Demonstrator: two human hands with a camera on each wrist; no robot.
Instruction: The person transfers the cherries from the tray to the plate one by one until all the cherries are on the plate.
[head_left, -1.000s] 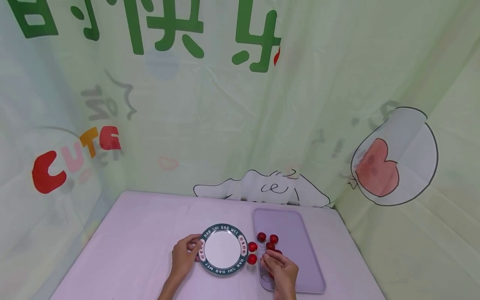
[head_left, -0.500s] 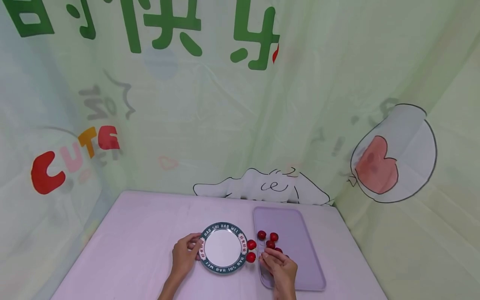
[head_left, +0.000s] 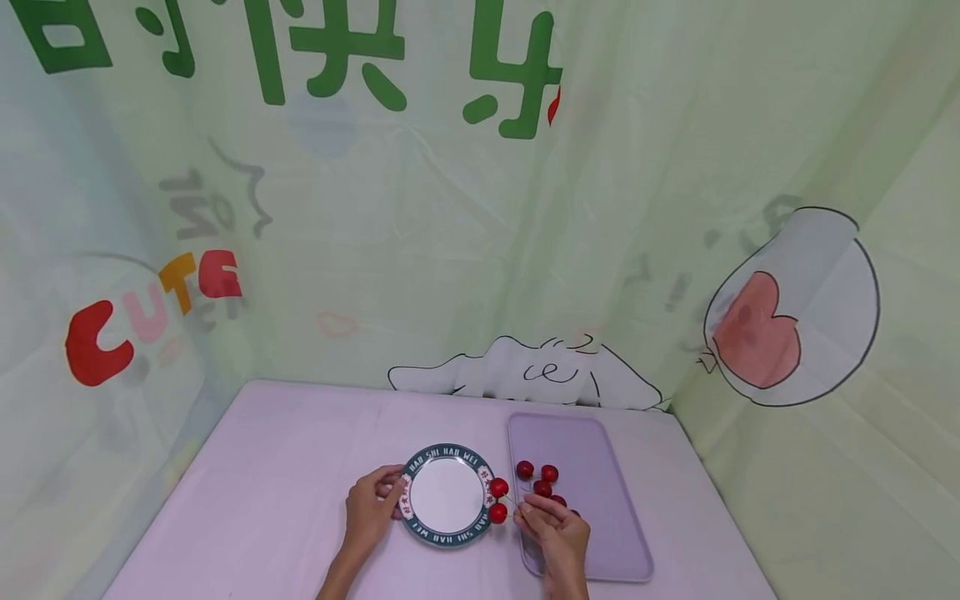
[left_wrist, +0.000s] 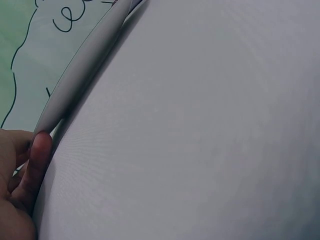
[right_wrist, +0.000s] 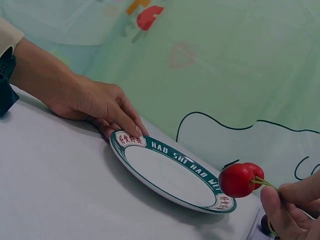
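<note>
My left hand (head_left: 370, 507) grips the left rim of a round white plate (head_left: 446, 496) with a dark green lettered border. The thumb (left_wrist: 40, 155) and the plate's edge (left_wrist: 82, 70) show in the left wrist view. A shadow lies beneath the plate; whether it touches the table, I cannot tell. By their green stems, my right hand (head_left: 557, 537) pinches a pair of red cherries (right_wrist: 237, 180). These hang at the plate's right rim, in front of or over it. More dark red cherries (head_left: 542, 489) lie on a lilac tray (head_left: 592, 467), partly hidden by the right hand.
The tray lies right of the plate on a pale pink-lilac tabletop (head_left: 300, 442). Behind and at both sides hangs a printed light green curtain (head_left: 450, 250), close to the table's back edge.
My right hand has shifted slightly left, bringing the pair of cherries from beside the plate to its right rim. The left hand stays on the plate.
</note>
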